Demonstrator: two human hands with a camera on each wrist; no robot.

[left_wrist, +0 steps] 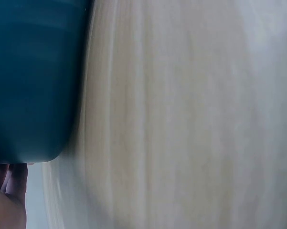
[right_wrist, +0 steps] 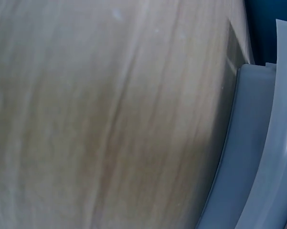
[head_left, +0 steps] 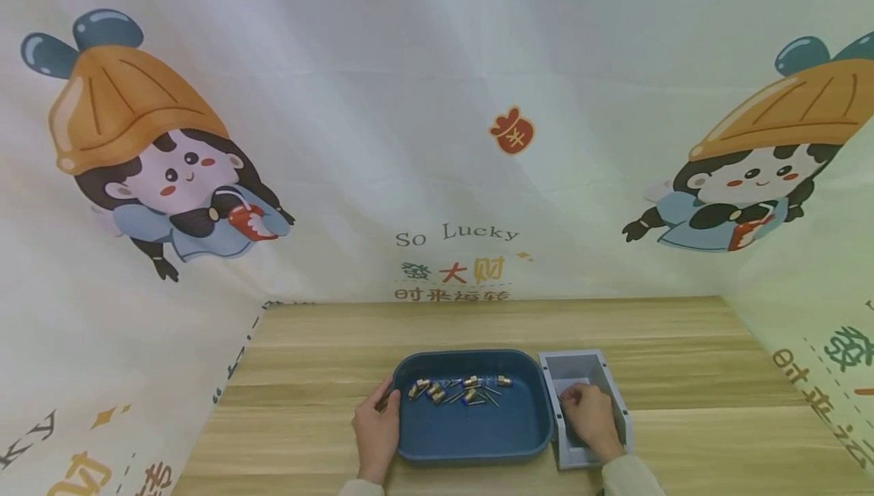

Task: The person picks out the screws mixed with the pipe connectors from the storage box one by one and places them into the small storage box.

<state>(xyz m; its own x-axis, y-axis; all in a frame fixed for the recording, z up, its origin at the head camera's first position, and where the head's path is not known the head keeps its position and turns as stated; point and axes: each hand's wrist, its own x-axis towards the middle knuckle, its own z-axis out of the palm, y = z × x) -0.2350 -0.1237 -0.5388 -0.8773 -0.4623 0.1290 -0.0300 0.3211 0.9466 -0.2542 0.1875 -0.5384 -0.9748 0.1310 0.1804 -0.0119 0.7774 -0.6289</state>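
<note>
A dark blue tray (head_left: 478, 439) lies on the table, with several brass fittings (head_left: 471, 382) and thin metal pins (head_left: 492, 396) gathered toward its far side. My left hand (head_left: 378, 428) rests against the tray's left end; in the left wrist view its fingers (left_wrist: 19, 183) lie straight along the outer wall. Right beside the tray stands a grey open bin (head_left: 572, 363). Over the bin's inside is my right hand (head_left: 592, 416), fingers bent and tips together near the left wall. Whether something small sits between those fingertips cannot be made out. The hand hides much of the bin's floor.
The wooden table (head_left: 328, 344) reaches back to a printed cloth wall (head_left: 587, 253), and similar cloth hangs at both sides. Tray and bin stand nearly touching. In the right wrist view the bin's outer wall (right_wrist: 248, 129) meets bare wood.
</note>
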